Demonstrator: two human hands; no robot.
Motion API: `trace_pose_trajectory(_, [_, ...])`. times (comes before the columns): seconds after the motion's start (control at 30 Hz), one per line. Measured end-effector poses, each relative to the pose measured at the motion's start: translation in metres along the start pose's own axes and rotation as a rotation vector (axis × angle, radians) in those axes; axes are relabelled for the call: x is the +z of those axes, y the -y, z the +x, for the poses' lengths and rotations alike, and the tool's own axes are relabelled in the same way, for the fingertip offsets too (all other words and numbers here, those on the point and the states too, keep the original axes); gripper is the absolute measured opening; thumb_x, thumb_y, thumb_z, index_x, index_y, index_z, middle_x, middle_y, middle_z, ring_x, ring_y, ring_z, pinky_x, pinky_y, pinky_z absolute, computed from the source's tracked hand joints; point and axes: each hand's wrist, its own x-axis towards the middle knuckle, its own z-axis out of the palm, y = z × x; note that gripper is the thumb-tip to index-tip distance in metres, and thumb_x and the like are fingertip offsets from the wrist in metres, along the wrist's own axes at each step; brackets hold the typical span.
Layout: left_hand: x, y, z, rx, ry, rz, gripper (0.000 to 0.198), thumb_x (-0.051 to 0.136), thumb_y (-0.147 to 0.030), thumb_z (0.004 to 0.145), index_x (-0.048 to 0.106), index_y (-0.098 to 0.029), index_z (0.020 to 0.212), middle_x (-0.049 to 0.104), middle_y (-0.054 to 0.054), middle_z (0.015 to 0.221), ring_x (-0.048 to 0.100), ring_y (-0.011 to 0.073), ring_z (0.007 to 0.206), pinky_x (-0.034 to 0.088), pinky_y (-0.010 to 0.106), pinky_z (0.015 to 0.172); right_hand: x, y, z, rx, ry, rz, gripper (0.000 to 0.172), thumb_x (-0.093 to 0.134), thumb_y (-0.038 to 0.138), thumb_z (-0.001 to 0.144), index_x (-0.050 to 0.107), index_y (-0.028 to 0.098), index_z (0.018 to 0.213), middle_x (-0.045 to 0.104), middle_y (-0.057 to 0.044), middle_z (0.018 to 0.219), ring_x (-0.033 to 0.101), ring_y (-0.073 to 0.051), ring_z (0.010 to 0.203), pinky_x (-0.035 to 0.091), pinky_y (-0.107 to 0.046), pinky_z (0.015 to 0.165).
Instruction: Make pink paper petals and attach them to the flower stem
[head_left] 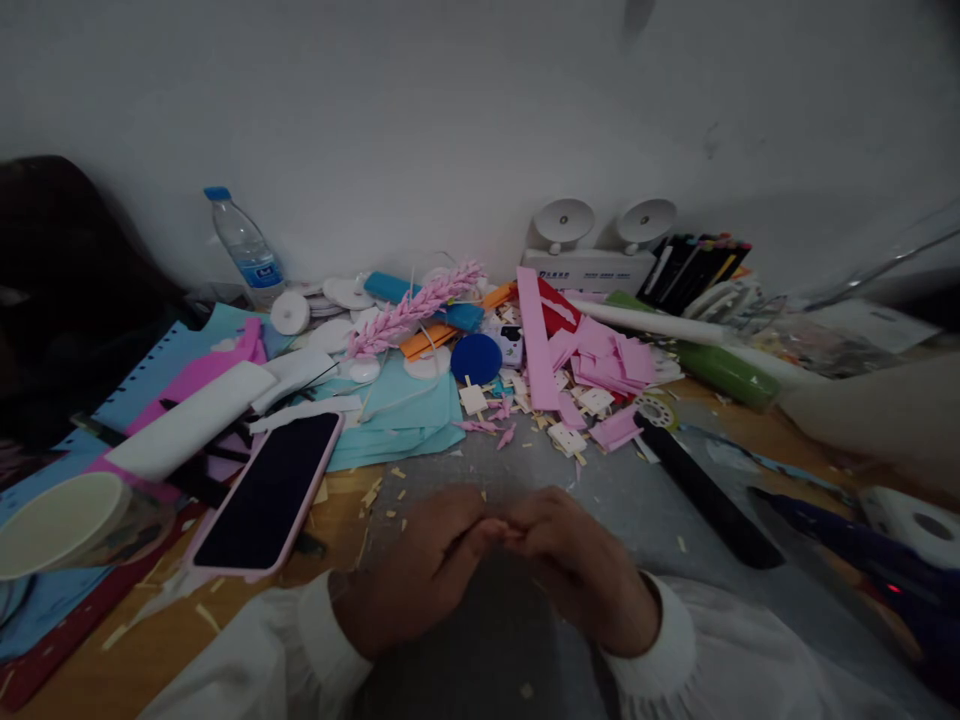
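My left hand (pixel 420 575) and my right hand (pixel 581 570) meet at the fingertips low in the middle, over a grey cutting mat (pixel 600 500). Both have their fingers curled and pressed together; whatever is pinched between them is too small and dark to make out. White sleeves cover both wrists. A phone in a pink case (pixel 266 492) lies screen-up just left of my left hand. Pink paper pieces (pixel 600 362) and small cream cut-outs (pixel 566 437) lie scattered beyond my hands.
A water bottle (pixel 246 248) stands by the white wall at back left. A pink paper flower spike (pixel 416 308), a blue disc (pixel 475 358), teal sheets (pixel 405 415), a marker box (pixel 694 268), a black ruler (pixel 705 490) and a glue gun (pixel 862 560) crowd the desk.
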Motion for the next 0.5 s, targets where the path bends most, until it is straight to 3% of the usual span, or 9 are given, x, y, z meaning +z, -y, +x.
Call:
trace_pose_trajectory(0.07, [0.0, -0.001, 0.001, 0.031, -0.027, -0.009, 0.023, 0.042, -0.021, 0.095, 0.054, -0.018, 0.076, 0.056, 0.0, 0.07, 0.054, 0.0132, 0.064, 0.044, 0.023, 0.058, 0.0, 0.002, 0.002, 0.091, -0.037, 0.028, 0.018, 0.057, 0.011, 0.089, 0.055, 0.028, 0.095, 0.064, -0.002, 0.091, 0.06, -0.017, 0.083, 0.046, -0.033, 0.076])
trace_pose_trajectory(0.17, [-0.004, -0.001, 0.003, 0.094, -0.07, 0.055, 0.025, 0.042, -0.023, 0.096, 0.057, -0.017, 0.077, 0.056, 0.001, 0.07, 0.053, 0.0139, 0.066, 0.044, 0.024, 0.06, 0.0, 0.008, 0.009, 0.358, -0.107, 0.229, 0.019, 0.063, 0.027, 0.087, 0.051, 0.026, 0.101, 0.06, -0.003, 0.093, 0.058, -0.017, 0.085, 0.048, -0.03, 0.076])
trace_pose_trajectory(0.3, [-0.008, -0.001, 0.004, 0.232, -0.101, 0.198, 0.025, 0.044, -0.021, 0.095, 0.058, -0.016, 0.075, 0.056, 0.003, 0.072, 0.051, 0.0149, 0.069, 0.042, 0.026, 0.063, 0.0, 0.015, 0.017, 0.636, 0.013, 0.489, 0.031, 0.053, 0.05, 0.09, 0.053, 0.019, 0.084, 0.056, 0.0, 0.07, 0.053, -0.012, 0.061, 0.043, -0.024, 0.057])
trace_pose_trajectory(0.5, [-0.008, 0.003, 0.004, 0.372, -0.137, 0.294, 0.033, 0.04, -0.025, 0.097, 0.057, -0.016, 0.07, 0.057, 0.002, 0.066, 0.045, 0.015, 0.065, 0.04, 0.028, 0.062, 0.003, 0.014, 0.015, 0.774, 0.031, 0.576, 0.038, 0.063, 0.054, 0.081, 0.051, 0.018, 0.074, 0.057, 0.002, 0.058, 0.048, -0.008, 0.05, 0.038, -0.021, 0.048])
